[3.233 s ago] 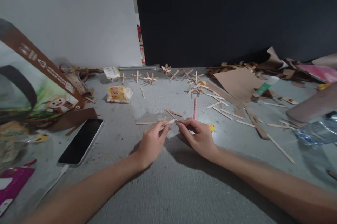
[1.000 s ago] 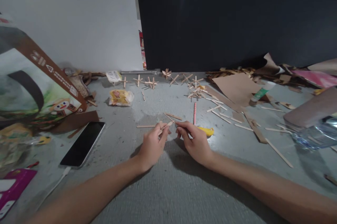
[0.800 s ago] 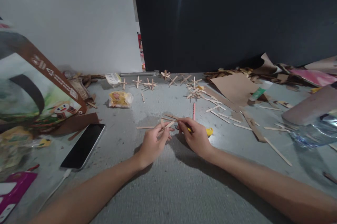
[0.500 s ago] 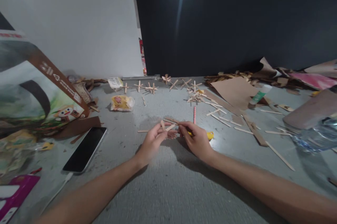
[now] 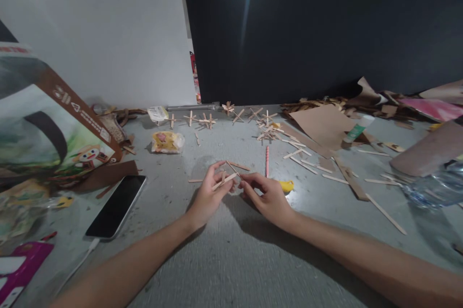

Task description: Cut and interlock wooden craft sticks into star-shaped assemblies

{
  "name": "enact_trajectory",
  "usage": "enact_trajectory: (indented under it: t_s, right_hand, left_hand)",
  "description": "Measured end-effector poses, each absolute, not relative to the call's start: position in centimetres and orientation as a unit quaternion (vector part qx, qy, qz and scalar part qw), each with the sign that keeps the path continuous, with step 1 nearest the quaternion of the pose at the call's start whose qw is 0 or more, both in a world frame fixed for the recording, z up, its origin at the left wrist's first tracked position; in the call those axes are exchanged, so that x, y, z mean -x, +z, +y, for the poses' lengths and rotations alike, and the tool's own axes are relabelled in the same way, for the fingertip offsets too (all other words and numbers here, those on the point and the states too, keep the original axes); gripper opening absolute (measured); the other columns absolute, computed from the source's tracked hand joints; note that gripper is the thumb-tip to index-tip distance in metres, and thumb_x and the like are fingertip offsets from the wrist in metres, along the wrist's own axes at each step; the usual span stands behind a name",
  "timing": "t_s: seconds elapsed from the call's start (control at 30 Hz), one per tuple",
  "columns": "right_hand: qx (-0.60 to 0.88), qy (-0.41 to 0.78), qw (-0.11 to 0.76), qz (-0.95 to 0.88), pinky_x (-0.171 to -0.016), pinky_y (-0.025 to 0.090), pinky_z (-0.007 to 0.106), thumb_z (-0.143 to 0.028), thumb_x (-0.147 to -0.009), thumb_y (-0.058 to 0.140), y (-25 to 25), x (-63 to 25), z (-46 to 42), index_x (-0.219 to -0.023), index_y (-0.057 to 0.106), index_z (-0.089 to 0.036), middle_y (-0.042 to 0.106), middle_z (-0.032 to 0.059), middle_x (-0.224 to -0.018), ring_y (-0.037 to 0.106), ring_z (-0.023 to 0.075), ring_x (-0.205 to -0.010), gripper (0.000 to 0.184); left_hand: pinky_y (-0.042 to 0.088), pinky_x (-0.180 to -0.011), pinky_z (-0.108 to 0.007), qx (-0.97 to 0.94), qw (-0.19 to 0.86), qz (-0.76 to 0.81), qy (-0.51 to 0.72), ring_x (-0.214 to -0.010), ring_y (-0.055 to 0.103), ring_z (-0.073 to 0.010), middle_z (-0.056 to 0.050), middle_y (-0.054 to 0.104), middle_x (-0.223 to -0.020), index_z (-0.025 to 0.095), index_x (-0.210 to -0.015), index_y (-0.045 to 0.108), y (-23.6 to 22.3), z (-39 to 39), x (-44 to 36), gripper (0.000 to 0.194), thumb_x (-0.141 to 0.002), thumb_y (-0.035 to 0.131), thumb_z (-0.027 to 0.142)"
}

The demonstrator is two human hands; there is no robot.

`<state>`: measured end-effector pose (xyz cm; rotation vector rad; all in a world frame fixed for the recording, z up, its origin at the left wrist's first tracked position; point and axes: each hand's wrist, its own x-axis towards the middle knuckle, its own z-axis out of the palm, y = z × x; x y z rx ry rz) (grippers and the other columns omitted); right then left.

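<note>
Near the middle of the grey table my left hand (image 5: pixel 207 198) is closed on a small cross of wooden craft sticks (image 5: pixel 224 181), its index finger raised behind it. My right hand (image 5: pixel 268 196) pinches a thin craft stick (image 5: pixel 232 168), seen nearly edge-on. The stick's far end points up and left, close to the cross; whether the two touch I cannot tell. Behind my hands lie a loose stick (image 5: pixel 239 166) and, to the left, another stick (image 5: pixel 195 180). A pink striped rod (image 5: pixel 267 161) and a yellow object (image 5: pixel 287 186), partly hidden, lie beyond my right hand.
Several crossed-stick pieces (image 5: pixel 207 120) line the back, with a stick pile (image 5: pixel 269 132) to their right. Loose sticks, brown cardboard (image 5: pixel 321 125), a glue tube (image 5: pixel 359 128) and a clear bottle (image 5: pixel 439 185) are right. A phone (image 5: pixel 116 207), snack packet (image 5: pixel 167 142) and printed bag (image 5: pixel 81 120) are left.
The cross in my left hand has turned and its index finger has lifted. The stick in my right hand has swung from nearly level to a slant beside the cross.
</note>
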<state>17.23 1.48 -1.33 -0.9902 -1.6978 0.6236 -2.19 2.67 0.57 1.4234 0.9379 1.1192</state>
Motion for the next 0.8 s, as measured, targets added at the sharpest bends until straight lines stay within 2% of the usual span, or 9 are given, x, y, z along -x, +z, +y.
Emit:
enact_trajectory:
  t_s: [0.1, 0.17, 0.27, 0.37, 0.6, 0.8]
  right_hand:
    - [0.413, 0.281, 0.51, -0.7, -0.061, 0.06, 0.027, -0.039, -0.105, 0.059, -1.4, -17.2, 1.3, -0.111, 0.075, -0.019, 0.081, 0.0071, -0.085, 0.077, 0.0179, -0.066, 0.027]
    - [0.411, 0.279, 0.509, -0.703, -0.062, 0.06, 0.027, -0.039, -0.106, 0.059, -1.5, -17.2, 1.3, -0.113, 0.075, -0.019, 0.08, 0.0062, -0.083, 0.077, 0.0176, -0.065, 0.027]
    - [0.405, 0.258, 0.508, -0.715, -0.063, 0.058, 0.027, -0.038, -0.106, 0.06, -1.5, -17.1, 1.3, -0.113, 0.075, -0.019, 0.08, 0.0052, -0.078, 0.076, 0.0174, -0.064, 0.026]
    - [0.399, 0.253, 0.509, -0.72, -0.064, 0.058, 0.028, -0.037, -0.106, 0.06, -1.4, -17.1, 1.2, -0.115, 0.076, -0.019, 0.081, 0.0057, -0.08, 0.076, 0.0175, -0.064, 0.026]
    - [0.387, 0.276, 0.513, -0.715, -0.064, 0.059, 0.027, -0.037, -0.107, 0.058, -1.3, -17.2, 1.3, -0.117, 0.075, -0.02, 0.08, 0.0055, -0.081, 0.076, 0.0169, -0.066, 0.027]
    - [0.376, 0.294, 0.528, -0.702, -0.057, 0.058, 0.023, -0.041, -0.108, 0.057, -1.5, -17.2, 1.5, -0.118, 0.074, -0.02, 0.08, 0.0065, -0.087, 0.076, 0.0154, -0.068, 0.029]
  left_hand:
    - [0.057, -0.099, -0.04, -0.6, 0.504, 0.401, 0.474, -0.112, 0.074, -0.025, -0.012, 0.072, -0.125, 0.025, -0.147, 0.05, 0.3, 2.8, 2.2, 0.063, -0.092, 0.073, 0.045]
    - [0.054, -0.108, -0.041, -0.592, 0.515, 0.393, 0.479, -0.131, 0.066, -0.0271, -0.014, 0.065, -0.144, 0.026, -0.149, 0.051, 0.0, 2.9, 2.2, 0.063, -0.093, 0.073, 0.044]
    - [0.049, -0.116, -0.043, -0.574, 0.542, 0.369, 0.49, -0.144, 0.057, -0.0292, -0.014, 0.056, -0.158, 0.028, -0.149, 0.055, -0.1, 3.1, 2.3, 0.061, -0.093, 0.075, 0.042]
    - [0.049, -0.117, -0.044, -0.572, 0.548, 0.352, 0.498, -0.145, 0.055, -0.0308, -0.013, 0.058, -0.157, 0.027, -0.147, 0.057, -0.1, 3.2, 2.4, 0.06, -0.092, 0.077, 0.041]
    - [0.051, -0.112, -0.046, -0.58, 0.533, 0.349, 0.507, -0.133, 0.064, -0.0305, -0.013, 0.067, -0.14, 0.026, -0.145, 0.055, -0.5, 3.4, 2.4, 0.063, -0.089, 0.08, 0.041]
    - [0.052, -0.112, -0.046, -0.586, 0.504, 0.375, 0.511, -0.134, 0.064, -0.0286, -0.013, 0.066, -0.141, 0.027, -0.14, 0.053, -0.4, 3.2, 2.2, 0.057, -0.09, 0.079, 0.042]
